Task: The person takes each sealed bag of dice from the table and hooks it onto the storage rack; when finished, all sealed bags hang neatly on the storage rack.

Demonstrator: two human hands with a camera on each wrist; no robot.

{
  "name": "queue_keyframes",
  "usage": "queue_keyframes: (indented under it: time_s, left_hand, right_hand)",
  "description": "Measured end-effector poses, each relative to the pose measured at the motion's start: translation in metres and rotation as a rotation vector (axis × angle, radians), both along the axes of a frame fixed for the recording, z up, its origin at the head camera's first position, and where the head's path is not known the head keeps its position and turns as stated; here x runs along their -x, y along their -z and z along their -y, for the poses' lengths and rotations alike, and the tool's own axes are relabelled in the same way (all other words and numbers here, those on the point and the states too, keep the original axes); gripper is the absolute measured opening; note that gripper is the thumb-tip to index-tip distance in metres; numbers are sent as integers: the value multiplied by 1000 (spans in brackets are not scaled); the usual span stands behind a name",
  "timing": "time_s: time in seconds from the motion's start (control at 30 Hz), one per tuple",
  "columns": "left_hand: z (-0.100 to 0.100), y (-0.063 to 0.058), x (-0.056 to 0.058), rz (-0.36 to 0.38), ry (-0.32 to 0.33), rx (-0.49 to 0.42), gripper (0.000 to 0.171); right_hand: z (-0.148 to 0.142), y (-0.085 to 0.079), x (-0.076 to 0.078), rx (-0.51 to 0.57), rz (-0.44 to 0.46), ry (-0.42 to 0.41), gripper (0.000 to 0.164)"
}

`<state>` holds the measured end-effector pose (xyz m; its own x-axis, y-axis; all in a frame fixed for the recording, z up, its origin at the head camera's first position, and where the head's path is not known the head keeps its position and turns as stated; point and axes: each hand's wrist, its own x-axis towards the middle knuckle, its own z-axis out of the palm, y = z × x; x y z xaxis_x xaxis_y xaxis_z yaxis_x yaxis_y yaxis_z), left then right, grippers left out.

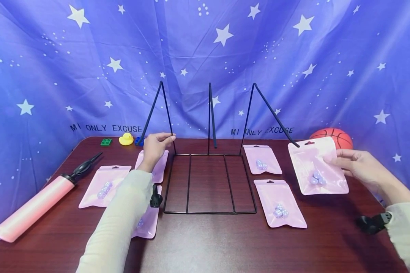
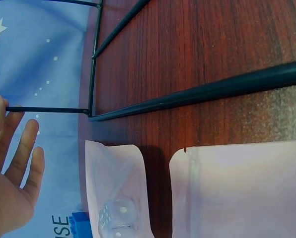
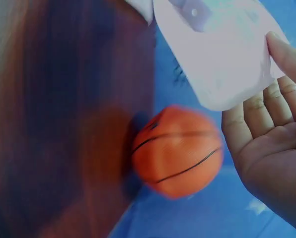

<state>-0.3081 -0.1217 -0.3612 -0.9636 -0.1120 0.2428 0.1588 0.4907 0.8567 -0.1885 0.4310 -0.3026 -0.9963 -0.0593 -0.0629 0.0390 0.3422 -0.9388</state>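
Note:
A black wire rack (image 1: 210, 213) with three slanting hook arms stands mid-table. My left hand (image 1: 153, 148) pinches its left upright between thumb and fingertips; in the left wrist view the other fingers (image 2: 26, 144) are spread off the wire. On the right, my right hand (image 1: 358, 165) grips a pink zip pouch (image 1: 302, 170) of dice by its right edge, raised above the table. The tip of the right hook arm (image 1: 276, 117) overlaps the pouch's top left corner, left of its hang hole. The right wrist view shows the thumb (image 3: 287, 57) over the pouch, other fingers behind it.
Two pink pouches (image 1: 264, 151) lie right of the rack, and several more, such as one pouch (image 1: 119, 178), lie left. A pink hand pump (image 1: 37, 208) is far left. Along the back are a green brick (image 1: 106, 142), a rubber duck (image 1: 126, 139) and an orange ball (image 1: 333, 134).

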Motion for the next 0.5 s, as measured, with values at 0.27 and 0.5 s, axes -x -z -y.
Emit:
queue_keyframes:
  time_s: [0.27,0.5]
  left_hand:
    - [1,0,0,-1,-6,16,28]
    - [1,-1,0,4,-9,31,28]
  right_hand:
    - [37,-30,-16,-253,-161,-13,23]
    - [71,-43,-33,-307,-249,-59,21]
